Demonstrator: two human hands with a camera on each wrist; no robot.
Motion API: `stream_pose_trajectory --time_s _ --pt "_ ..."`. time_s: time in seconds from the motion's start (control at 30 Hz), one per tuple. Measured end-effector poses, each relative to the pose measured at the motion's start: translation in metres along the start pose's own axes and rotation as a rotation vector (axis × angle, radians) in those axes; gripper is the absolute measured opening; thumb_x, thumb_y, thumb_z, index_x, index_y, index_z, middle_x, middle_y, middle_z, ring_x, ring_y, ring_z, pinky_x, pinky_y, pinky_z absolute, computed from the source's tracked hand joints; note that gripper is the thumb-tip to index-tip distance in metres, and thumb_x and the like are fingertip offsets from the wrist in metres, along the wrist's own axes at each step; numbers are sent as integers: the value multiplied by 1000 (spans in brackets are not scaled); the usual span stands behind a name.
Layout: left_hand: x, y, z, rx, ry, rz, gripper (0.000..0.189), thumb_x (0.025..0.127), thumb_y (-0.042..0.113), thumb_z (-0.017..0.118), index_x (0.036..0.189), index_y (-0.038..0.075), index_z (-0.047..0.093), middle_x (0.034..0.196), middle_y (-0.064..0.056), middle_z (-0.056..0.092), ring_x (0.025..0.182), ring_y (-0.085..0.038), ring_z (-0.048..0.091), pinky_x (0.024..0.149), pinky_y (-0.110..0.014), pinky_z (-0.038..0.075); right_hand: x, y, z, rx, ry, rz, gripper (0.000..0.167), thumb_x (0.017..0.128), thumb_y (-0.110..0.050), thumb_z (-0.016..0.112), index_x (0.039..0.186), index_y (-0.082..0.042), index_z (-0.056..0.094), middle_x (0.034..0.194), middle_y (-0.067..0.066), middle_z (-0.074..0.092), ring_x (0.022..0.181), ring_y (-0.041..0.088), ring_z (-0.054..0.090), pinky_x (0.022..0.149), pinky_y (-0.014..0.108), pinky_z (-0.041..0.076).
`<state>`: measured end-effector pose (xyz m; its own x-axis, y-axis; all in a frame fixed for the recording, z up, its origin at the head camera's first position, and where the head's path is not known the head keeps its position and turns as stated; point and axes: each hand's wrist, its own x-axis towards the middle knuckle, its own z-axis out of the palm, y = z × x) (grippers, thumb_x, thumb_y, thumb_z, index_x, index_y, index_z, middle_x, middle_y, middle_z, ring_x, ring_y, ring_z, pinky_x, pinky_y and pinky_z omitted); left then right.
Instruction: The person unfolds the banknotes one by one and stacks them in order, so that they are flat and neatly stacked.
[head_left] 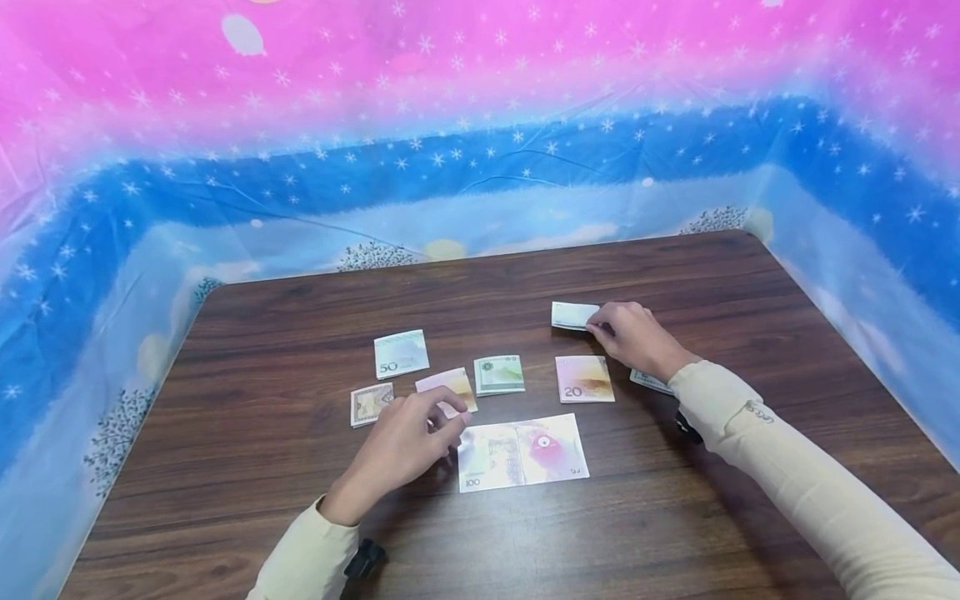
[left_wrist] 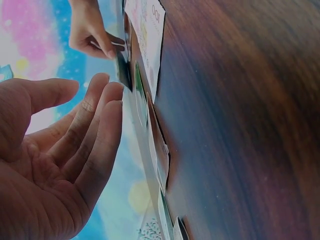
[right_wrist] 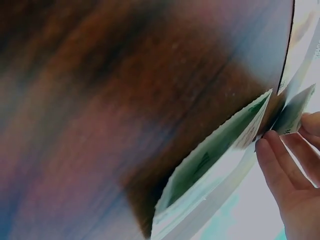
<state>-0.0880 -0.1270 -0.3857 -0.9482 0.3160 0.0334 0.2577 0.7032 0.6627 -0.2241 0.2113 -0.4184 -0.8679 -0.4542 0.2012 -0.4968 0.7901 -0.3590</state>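
We see the right hand [head_left: 637, 335] pinching a folded, pale banknote [head_left: 573, 315] that juts out to its left. The left hand [head_left: 405, 437], half open with loosely bent fingers, holds nothing; near its fingertips lies a creased 100 note [head_left: 495, 458].

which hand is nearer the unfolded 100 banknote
Left: the left hand is by the left end of the unfolded 100 banknote; the right hand pinches a folded banknote farther back, to the right.

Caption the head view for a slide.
Right hand pinches a pale note; the empty left hand hovers by the 100 note on the table.
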Motion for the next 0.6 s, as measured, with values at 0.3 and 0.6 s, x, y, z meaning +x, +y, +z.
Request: stream_pose_trajectory --time_s 0.3,0.6 --pt "0 0 0 -6 -3 3 9 96 21 70 103 15 71 66 11 69 49 -2 56 56 -27 43 -1 -2 -2 21 49 -16 15 98 -6 66 105 2 76 97 14 73 86 26 70 76 45 58" --pt "1 2 -1 -5 -2 4 8 96 21 70 102 15 71 67 10 70 50 -2 56 56 -27 43 -2 -3 -1 48 65 -20 19 86 2 78 104 6 75 99 19 74 89 31 73 79 45 60"
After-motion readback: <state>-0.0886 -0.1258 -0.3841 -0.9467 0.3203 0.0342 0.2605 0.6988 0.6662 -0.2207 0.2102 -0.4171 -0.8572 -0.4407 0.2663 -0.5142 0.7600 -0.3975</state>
